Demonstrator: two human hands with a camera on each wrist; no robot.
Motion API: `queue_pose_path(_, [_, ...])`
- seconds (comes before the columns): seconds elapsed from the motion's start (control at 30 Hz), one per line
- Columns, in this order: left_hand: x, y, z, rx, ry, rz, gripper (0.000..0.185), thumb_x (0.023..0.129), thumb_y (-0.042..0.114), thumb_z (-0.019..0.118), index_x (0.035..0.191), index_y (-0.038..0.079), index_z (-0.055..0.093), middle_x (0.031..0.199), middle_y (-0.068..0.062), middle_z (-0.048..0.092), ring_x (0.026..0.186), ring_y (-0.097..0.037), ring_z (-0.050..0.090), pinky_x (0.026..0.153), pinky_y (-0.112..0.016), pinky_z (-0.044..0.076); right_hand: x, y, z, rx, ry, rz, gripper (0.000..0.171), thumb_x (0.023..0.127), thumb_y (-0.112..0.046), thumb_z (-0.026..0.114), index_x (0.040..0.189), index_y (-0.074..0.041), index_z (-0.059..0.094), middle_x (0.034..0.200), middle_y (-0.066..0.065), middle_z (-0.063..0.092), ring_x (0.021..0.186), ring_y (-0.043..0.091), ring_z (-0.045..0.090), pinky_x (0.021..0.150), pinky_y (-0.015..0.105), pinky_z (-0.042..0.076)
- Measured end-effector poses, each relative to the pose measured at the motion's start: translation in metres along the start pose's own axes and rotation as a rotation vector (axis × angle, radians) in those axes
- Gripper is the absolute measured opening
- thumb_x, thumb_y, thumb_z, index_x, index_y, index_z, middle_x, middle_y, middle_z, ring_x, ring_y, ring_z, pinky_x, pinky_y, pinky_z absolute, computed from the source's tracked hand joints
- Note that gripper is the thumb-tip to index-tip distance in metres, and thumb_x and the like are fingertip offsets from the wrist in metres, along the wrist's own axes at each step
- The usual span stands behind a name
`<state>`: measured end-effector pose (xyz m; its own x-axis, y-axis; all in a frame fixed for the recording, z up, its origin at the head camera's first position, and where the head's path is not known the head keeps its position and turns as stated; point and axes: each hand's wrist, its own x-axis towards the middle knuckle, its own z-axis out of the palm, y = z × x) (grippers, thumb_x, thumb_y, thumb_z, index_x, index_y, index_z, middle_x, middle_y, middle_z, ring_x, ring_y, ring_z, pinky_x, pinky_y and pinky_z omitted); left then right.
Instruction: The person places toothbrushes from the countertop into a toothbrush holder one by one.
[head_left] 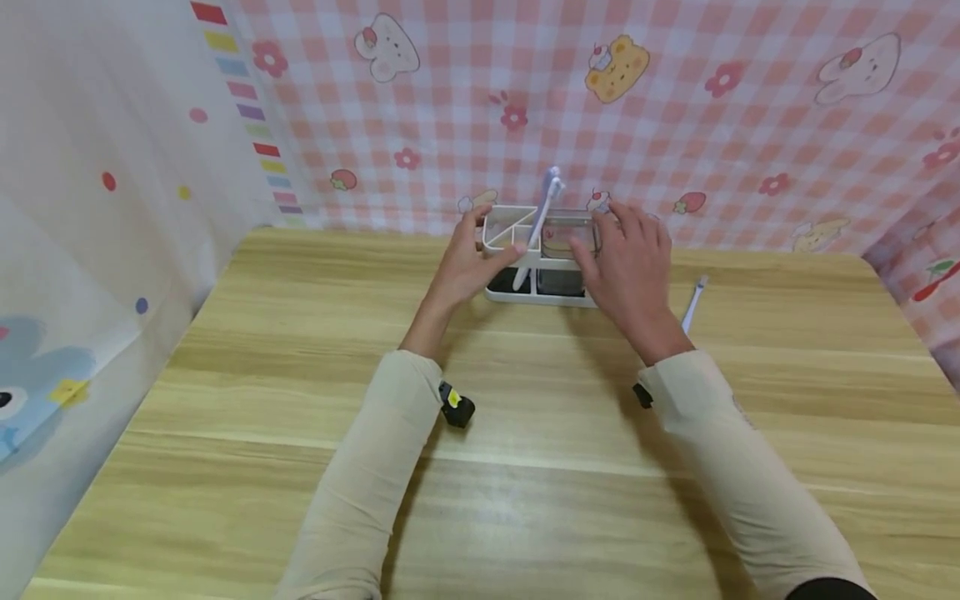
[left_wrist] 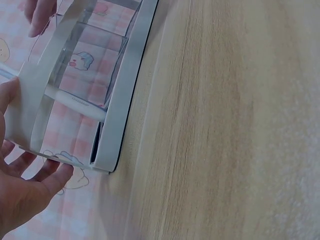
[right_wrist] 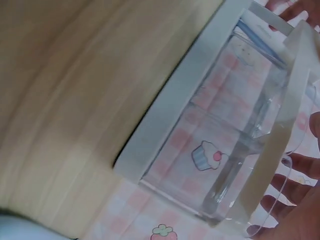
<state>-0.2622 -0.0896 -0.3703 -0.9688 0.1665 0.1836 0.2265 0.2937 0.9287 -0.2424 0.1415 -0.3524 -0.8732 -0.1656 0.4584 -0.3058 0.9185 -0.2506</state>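
A white rack [head_left: 562, 263] stands upright near the far edge of the wooden table [head_left: 487, 483], about the middle from left to right, with a hand at each end. The left hand [head_left: 465, 258] grips its left end, thumb on the near side of the upper frame and fingers round the far side. The right hand [head_left: 633, 258] holds the right end, where a clear container [head_left: 567, 237] sits in the frame; its thumb is on the near side, its fingers curled beyond. Whether those fingers press the frame, the container or both, I cannot tell. Left of the container, a pale toothbrush [head_left: 543, 208] leans through the rack, head up and to the right, handle down toward the base. A second toothbrush [head_left: 694, 304] lies on the table, right of the right hand. Pink checked cloth [head_left: 450, 108] hangs behind.
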Motion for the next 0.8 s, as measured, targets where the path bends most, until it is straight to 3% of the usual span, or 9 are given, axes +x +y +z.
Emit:
queue_pose_path(0.2, [0.0, -0.001, -0.001, -0.011, 0.0, -0.004, 0.085, 0.092, 0.03, 0.074, 0.158, 0.005, 0.026, 0.145, -0.017, 0.04, 0.111, -0.031, 0.051, 0.084, -0.037, 0.05, -0.003, 0.008, 0.002, -0.048, -0.05, 0.005, 0.059, 0.107, -0.049, 0.044, 0.143, -0.003, 0.053, 0.157, 0.018, 0.039, 0.146, 0.036, 0.027, 0.119, 0.056, 0.013])
queue_pose_path(0.47, [0.0, 0.001, -0.003, 0.0, -0.006, -0.023, 0.086, 0.093, 0.032, 0.074, 0.158, 0.005, 0.025, 0.146, -0.016, 0.038, 0.111, -0.03, 0.051, 0.085, -0.038, 0.05, -0.007, 0.016, -0.004, -0.03, -0.148, 0.074, 0.065, 0.108, -0.056, 0.029, 0.154, -0.012, 0.041, 0.165, 0.015, 0.024, 0.152, 0.038, 0.015, 0.119, 0.06, -0.003])
queue_pose_path(0.8, [0.0, 0.001, -0.001, 0.001, -0.019, -0.028, 0.086, 0.093, 0.034, 0.074, 0.158, 0.006, 0.025, 0.145, -0.015, 0.039, 0.112, -0.031, 0.051, 0.084, -0.038, 0.05, -0.01, 0.029, -0.01, -0.046, -0.177, 0.113, 0.071, 0.107, -0.058, 0.027, 0.162, -0.012, 0.025, 0.167, 0.017, 0.016, 0.154, 0.037, 0.006, 0.117, 0.065, 0.001])
